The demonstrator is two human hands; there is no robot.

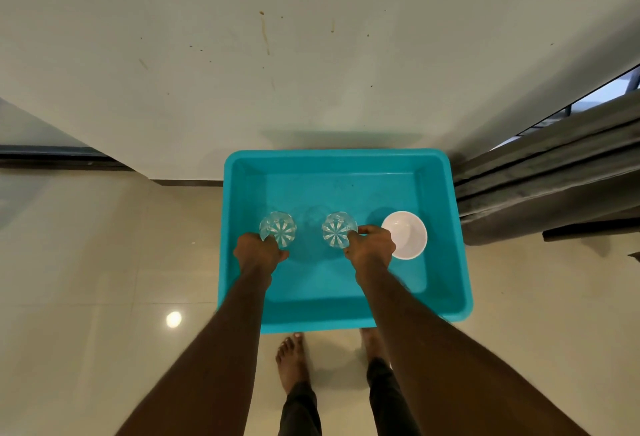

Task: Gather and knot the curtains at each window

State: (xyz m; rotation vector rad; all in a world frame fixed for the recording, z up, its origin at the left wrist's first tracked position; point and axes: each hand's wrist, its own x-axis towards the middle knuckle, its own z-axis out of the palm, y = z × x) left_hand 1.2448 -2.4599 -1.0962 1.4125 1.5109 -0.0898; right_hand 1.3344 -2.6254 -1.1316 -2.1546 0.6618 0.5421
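Note:
A grey curtain (540,172) hangs in folds at the right, beside a window (602,89). In front of me a turquoise plastic tub (346,165) stands on the floor against the wall. My left hand (258,252) grips a clear cut glass (278,229) at the tub's left. A second clear glass (337,229) near the middle is gripped by my right hand (370,247). Both glasses are upright over the tub's floor. Neither hand touches the curtain.
A white bowl (407,233) sits in the tub just right of my right hand. The stained white wall (277,55) rises behind the tub. My bare feet (292,359) stand on glossy beige tiles (104,262) at the tub's near edge.

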